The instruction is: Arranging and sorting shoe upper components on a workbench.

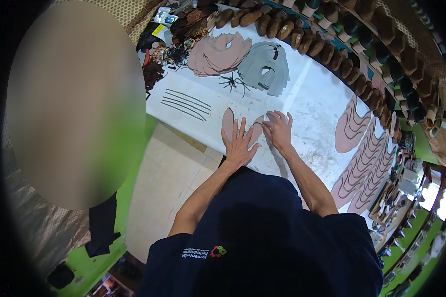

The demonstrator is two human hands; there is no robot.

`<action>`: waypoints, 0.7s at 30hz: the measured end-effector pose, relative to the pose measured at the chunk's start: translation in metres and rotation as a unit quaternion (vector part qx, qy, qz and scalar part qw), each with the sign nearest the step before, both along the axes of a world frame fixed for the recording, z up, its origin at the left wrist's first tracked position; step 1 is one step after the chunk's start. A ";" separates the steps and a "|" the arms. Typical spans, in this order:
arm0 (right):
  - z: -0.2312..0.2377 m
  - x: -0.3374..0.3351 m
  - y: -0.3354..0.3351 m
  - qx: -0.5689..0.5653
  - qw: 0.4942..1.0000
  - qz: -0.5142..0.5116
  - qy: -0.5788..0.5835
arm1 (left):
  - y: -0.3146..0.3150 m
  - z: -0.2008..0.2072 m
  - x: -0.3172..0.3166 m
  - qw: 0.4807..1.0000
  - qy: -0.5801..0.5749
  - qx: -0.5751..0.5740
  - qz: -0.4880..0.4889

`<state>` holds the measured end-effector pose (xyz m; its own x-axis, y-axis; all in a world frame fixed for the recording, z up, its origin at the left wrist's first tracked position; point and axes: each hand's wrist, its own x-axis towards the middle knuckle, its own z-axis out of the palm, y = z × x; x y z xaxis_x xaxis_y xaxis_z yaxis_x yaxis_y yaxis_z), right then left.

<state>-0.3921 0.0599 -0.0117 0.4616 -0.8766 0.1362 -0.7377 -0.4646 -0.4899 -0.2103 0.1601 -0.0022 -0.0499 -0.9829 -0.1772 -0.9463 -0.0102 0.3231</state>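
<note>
A pink curved shoe-upper piece (227, 123) lies on the white tabletop in front of me. My left hand (239, 148) rests on it with fingers spread, hiding its middle. My right hand (278, 129) is at the piece's right tip, thumb and fingers pinched on a thin dark cord (257, 123) that runs along the curved edge. Several straight dark cords (186, 104) lie side by side to the left of my hands. Beyond them sits a small tangle of dark strips (233, 83).
Stacks of pink pieces (218, 53) and grey pieces (263, 67) lie at the far side. Overlapping pink pieces with dark-lined edges (366, 163) are spread at the right. Brown shoe lasts (297, 37) line the table's far edge. Dark scraps (176, 54) crowd the far left corner.
</note>
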 end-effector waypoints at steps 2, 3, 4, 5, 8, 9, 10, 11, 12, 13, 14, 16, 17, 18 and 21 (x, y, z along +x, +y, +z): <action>0.000 0.001 -0.004 -0.008 1.000 0.020 0.009 | -0.002 0.001 0.001 1.000 0.010 0.000 0.004; 0.000 0.002 -0.007 -0.008 1.000 0.019 0.009 | -0.003 0.001 0.001 1.000 0.010 0.000 0.003; 0.000 0.003 -0.009 -0.013 1.000 0.019 0.000 | -0.004 0.001 0.001 1.000 0.017 -0.001 0.004; 0.001 0.005 -0.013 -0.019 1.000 0.020 -0.009 | -0.004 0.002 0.001 1.000 0.023 -0.002 0.006; 0.005 0.008 -0.023 -0.015 0.999 0.032 -0.009 | -0.005 0.003 0.002 1.000 0.027 -0.009 0.010; 0.006 0.008 -0.026 -0.016 0.999 0.032 -0.008 | -0.006 0.002 0.002 1.000 0.028 -0.009 0.010; 0.007 0.009 -0.029 -0.013 0.999 0.038 -0.003 | -0.006 0.002 0.001 0.999 0.025 -0.017 0.010; 0.007 0.009 -0.031 -0.010 0.999 0.045 0.001 | -0.006 0.002 0.001 0.999 0.022 -0.025 0.012; 0.007 0.010 -0.032 -0.010 0.999 0.046 0.001 | -0.006 0.002 0.001 0.999 0.022 -0.025 0.013; 0.008 0.011 -0.034 -0.009 0.999 0.052 0.003 | -0.006 0.002 0.000 0.999 0.024 -0.030 0.015; 0.007 0.011 -0.035 -0.009 0.998 0.058 0.004 | -0.006 0.001 0.000 0.999 0.026 -0.036 0.017; 0.007 0.011 -0.037 -0.005 0.998 0.063 0.015 | -0.007 -0.001 0.000 0.999 0.019 -0.035 0.010; 0.007 0.011 -0.037 -0.001 0.997 0.068 0.025 | -0.007 -0.002 0.000 0.999 0.012 -0.034 0.004; 0.007 0.011 -0.037 0.000 0.997 0.068 0.026 | -0.008 -0.003 0.001 0.999 0.013 -0.033 0.004; 0.005 0.010 -0.038 0.003 0.997 0.069 0.025 | -0.011 -0.003 0.001 0.999 0.007 -0.031 0.011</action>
<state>-0.3822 0.0217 -0.0065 0.5838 -0.8052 0.1040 -0.6910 -0.5600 -0.4572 -0.2097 0.1487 -0.0051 -0.0291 -0.9929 -0.1157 -0.9417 -0.0116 0.3364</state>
